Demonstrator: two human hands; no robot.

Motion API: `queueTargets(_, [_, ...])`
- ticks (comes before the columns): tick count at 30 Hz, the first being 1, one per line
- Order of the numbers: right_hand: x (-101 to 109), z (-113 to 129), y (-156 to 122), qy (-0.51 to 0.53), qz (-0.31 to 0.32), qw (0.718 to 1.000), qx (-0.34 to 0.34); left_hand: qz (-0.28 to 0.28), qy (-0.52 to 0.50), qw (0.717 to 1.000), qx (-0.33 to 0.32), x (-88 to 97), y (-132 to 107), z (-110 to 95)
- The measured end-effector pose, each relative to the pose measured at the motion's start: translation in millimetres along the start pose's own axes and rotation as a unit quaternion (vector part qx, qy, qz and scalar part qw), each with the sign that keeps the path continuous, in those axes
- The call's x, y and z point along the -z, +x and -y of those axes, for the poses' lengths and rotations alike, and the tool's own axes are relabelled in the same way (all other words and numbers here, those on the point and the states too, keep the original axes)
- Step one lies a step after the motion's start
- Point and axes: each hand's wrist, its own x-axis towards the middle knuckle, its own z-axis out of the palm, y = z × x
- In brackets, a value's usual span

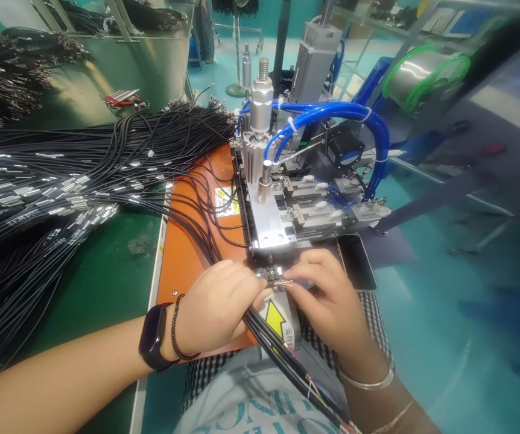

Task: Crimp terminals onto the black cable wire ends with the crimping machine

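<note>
The left hand [215, 307] curls closed, its forearm [61, 374] reaching in low from the side. The right hand [327, 295] arches just beside it, fingertips [297, 276] pinched together, both hands almost meeting at the fingers.

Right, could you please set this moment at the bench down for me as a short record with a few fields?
Left hand: grips a bundle of black cables
Right hand: fingertips at thin bared wire ends, above a small metal clamp fixture
Machine: pneumatic cylinder with blue air hoses, on an orange base plate
Nearby: large heap of black cables with metal ferrules on a green bench mat
</note>
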Motion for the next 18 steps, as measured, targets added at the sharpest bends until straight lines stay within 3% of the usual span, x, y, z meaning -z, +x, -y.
queueTargets(4, [0,2,-3,0.001,-0.016,1.000,-0.013,-0.011,-0.008,1.000,0.019,0.0,0,-1])
queueTargets(11, [-17,13,-7,0.101,-0.042,0.990,-0.092,-0.046,-0.033,0.996,0.068,3.4,2,-7])
queueTargets(18, [-22,23,-10,0.098,-0.057,0.990,-0.079,-0.051,-0.041,0.995,0.070,3.4,1,-5])
